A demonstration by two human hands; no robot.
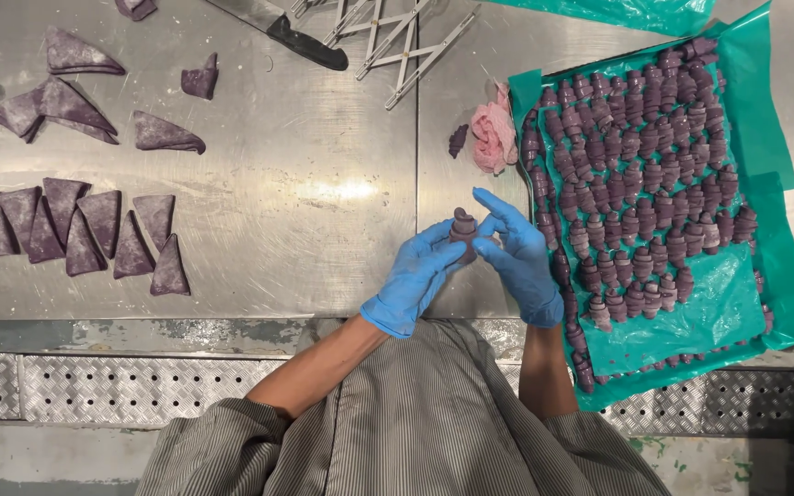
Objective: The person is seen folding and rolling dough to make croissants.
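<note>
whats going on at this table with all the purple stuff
A person in blue gloves holds one small rolled purple dough piece between the left hand and right hand, just above a steel table. To the person's right, a tray lined with green plastic is mostly filled with rows of similar rolled pieces. To the left lie flat purple dough triangles, not yet rolled. A knife and an expanding metal cutter lie at the far edge.
</note>
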